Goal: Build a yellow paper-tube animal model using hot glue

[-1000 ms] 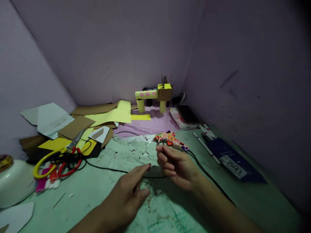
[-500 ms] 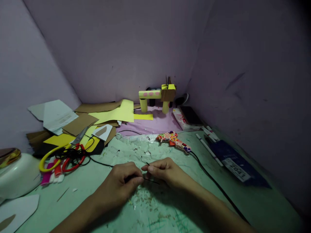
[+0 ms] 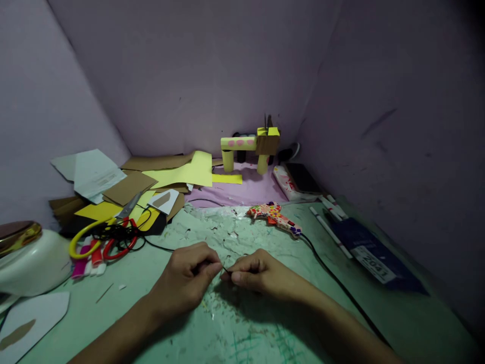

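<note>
A thin black cord runs from a tangled bundle on the left to my left hand, which pinches it between thumb and fingers. A short stretch of the cord shows between the hands and ends at my right hand, whose thumb and fingertips are pressed together on it. Both hands are close together just above the green tabletop. The bundle lies over scissors with yellow and red handles. Beyond my right hand rests a flower-patterned glue gun. My fingers hide the cord's end.
A yellow paper animal figure with a cardboard head stands at the back. Paper and cardboard sheets pile up at left, near a white rounded object. At right are a phone, white sticks and a blue packet.
The loose cord end that stuck out between my hands is out of sight. My right fingertips have closed on the cord beside my left. The view has shifted slightly.
</note>
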Available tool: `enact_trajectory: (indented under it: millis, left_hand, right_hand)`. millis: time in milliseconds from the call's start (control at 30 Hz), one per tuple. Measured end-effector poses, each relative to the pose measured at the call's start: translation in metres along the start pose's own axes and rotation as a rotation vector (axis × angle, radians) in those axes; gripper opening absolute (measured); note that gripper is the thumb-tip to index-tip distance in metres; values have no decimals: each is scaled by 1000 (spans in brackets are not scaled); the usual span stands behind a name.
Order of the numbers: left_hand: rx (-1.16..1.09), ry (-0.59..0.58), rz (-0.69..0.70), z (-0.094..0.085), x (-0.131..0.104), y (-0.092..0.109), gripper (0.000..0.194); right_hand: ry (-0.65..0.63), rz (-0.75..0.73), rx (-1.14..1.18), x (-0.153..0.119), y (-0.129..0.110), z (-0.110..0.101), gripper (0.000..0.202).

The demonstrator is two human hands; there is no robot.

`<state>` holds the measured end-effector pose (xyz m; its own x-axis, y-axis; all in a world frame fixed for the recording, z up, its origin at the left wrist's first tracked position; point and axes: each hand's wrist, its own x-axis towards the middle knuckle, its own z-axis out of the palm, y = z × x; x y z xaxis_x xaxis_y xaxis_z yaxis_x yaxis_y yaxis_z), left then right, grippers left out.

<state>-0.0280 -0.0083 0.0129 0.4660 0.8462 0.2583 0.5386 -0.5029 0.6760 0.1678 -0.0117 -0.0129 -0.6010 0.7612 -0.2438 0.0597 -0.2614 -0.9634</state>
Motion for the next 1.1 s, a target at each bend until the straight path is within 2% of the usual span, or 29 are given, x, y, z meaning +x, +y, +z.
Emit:
enact_trajectory:
  millis: [167, 267, 367, 533, 633, 700, 833, 967, 1100]
  left_hand:
    - [-6, 31, -47, -3, 0, -3, 19]
    - [-6, 23, -73, -3, 0, -4, 18]
    - [-2, 11, -78, -2, 0, -5, 18]
    - [72, 123, -169, -3, 3, -11, 18]
    - [121, 230, -227, -8, 6, -16, 19]
    - [110, 260, -259, -13, 8, -19, 18]
    - [41, 148, -262, -15, 9, -17, 19]
    - [-20, 58, -253, -10, 7, -12, 19]
    - [-91, -13, -261, -4, 6, -8, 18]
  right_hand:
    - [-52, 0, 62, 1, 2, 2, 30]
    - [-11, 74, 115, 3, 4, 3, 30]
    - [-8, 88, 250, 3, 3, 1, 35]
    - [9, 115, 385, 1, -2, -1, 30]
    - [104, 87, 350, 1, -5, -2, 30]
    - [205, 29, 337, 2, -7, -4, 31]
    - [423, -95, 383, 4, -9, -8, 34]
    - [543, -147, 483, 6, -10, -9, 34]
    - [685, -186, 391, 8, -9, -8, 35]
